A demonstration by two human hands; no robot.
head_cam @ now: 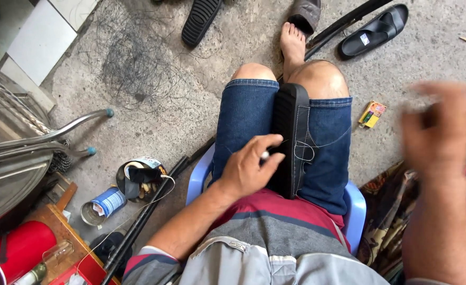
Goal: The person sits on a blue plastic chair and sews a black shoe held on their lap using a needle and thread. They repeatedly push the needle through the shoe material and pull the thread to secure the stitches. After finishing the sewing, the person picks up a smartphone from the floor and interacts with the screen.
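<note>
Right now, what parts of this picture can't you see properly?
- Right hand: motion blur in the head view; whether it holds anything is unclear.
- Small shiny tool at the left hand: the fingers hide most of it.
- Black sandal clamped between the knees: its near end is covered by that hand.
- Open tin on the floor: contents too small and jumbled.
- Red cylinder: cut off by the bottom-left edge.

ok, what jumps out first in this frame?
The black sandal lying sole-up along the person's lap, between the denim shorts, with the left hand pressed to its edge and something small and pale between its fingers. The right hand is raised at right, motion-blurred. A tangle of dark thread sprawls on the concrete floor, upper left.
</note>
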